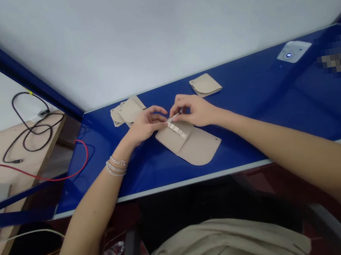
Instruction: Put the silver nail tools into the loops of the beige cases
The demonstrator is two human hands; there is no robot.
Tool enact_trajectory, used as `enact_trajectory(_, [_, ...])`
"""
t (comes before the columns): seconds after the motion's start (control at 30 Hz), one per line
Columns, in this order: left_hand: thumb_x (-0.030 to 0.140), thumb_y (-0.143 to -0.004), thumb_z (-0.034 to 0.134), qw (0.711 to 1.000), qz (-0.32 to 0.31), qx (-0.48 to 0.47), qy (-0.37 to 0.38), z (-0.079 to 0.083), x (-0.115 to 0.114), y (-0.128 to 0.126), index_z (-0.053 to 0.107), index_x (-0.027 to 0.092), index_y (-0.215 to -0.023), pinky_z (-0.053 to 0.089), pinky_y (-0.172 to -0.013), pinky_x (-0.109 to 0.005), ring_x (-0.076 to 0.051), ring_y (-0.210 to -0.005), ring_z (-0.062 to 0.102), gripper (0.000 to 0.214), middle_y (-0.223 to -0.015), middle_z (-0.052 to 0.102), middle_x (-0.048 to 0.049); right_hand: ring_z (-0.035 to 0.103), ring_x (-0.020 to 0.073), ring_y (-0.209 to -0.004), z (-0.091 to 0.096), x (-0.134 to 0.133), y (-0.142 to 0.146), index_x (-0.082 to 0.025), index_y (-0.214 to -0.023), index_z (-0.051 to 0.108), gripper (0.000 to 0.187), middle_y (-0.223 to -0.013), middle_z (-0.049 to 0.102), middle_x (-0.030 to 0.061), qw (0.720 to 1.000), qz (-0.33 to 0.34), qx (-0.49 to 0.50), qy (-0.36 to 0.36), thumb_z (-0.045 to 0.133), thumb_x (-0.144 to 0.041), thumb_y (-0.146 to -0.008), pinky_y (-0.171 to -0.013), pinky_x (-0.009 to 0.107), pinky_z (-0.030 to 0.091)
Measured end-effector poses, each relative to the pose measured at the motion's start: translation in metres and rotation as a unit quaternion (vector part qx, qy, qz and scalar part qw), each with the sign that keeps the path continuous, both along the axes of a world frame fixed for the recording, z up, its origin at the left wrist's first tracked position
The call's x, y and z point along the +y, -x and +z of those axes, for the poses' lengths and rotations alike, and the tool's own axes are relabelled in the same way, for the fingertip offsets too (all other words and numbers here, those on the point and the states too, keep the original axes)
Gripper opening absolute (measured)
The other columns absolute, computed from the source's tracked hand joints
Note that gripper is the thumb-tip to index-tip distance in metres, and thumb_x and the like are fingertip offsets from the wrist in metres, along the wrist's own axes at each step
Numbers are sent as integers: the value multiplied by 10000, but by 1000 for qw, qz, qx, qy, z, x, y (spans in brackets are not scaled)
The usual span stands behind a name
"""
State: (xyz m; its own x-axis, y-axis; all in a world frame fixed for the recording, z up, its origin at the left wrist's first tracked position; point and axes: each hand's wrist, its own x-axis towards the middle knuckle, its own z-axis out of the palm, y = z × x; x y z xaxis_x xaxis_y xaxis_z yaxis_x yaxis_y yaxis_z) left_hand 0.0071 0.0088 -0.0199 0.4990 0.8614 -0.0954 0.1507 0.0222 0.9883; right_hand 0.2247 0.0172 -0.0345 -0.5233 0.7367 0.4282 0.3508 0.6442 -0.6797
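A beige flat piece with rounded corners (193, 145) lies on the blue table (268, 105). A row of small white squares (177, 129) runs along its upper part. My left hand (145, 125) pinches at the top end of that row, fingers closed. My right hand (193, 109) is closed on a thin small tool or strip (177, 113) right beside the left fingertips. I cannot make out what the thin thing is. Silver bracelets (116, 165) sit on my left wrist.
A stack of beige pieces (126, 112) lies behind my left hand, and one more (205, 85) behind my right. A white device with a blue light (293, 52) sits far right. Cables lie on a wooden bench (3, 152) to the left. A blue frame post (15, 71) slants by.
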Motion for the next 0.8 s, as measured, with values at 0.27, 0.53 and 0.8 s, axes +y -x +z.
enact_trajectory(0.27, [158,-641,794,1000,-11,-1,7,-2,1,1,549,142,-1002,462,-698,-253,-131,-726,643,436,-821,701,-30,578,168,-756,0,-1,-1,-193,-837,739,174,-813,592,36,1000,15,4,9,697,-361,-813,-675,308,454])
enact_trajectory(0.53, [105,-651,740,1000,-26,6,12,-1,-1,-1,544,135,-995,435,-671,-242,-121,-699,634,397,-789,694,-21,542,152,-723,-5,2,-3,-199,-857,750,180,-803,578,26,999,35,2,-21,717,-370,-814,-681,310,435])
enact_trajectory(0.8, [91,-648,723,999,-24,-3,31,0,-2,-2,545,135,-994,428,-677,-244,-117,-697,623,391,-782,697,-22,517,146,-703,-1,-2,-4,-196,-879,758,153,-797,544,22,998,39,-19,-55,683,-324,-845,-652,302,411])
